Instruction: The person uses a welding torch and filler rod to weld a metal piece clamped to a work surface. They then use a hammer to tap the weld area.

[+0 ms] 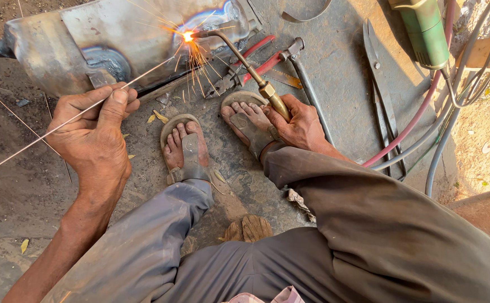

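Brazing a seam on the metal tank [127,39] lying on the floor: my right hand [298,126] is clamping the brass torch [245,64], flame on the joint. My left hand [96,134] is pinching the filler rod [59,126], tip nearing the sparks. Next, I reckon, calls for dipping rod into the puddle while tracking the seam steadily.

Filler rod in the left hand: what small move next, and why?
Probably slide the filler rod a little further forward through the left hand. Its far end meets the flame of the torch, held by the right hand, at the metal tank, where sparks fly, so it is likely melting back.
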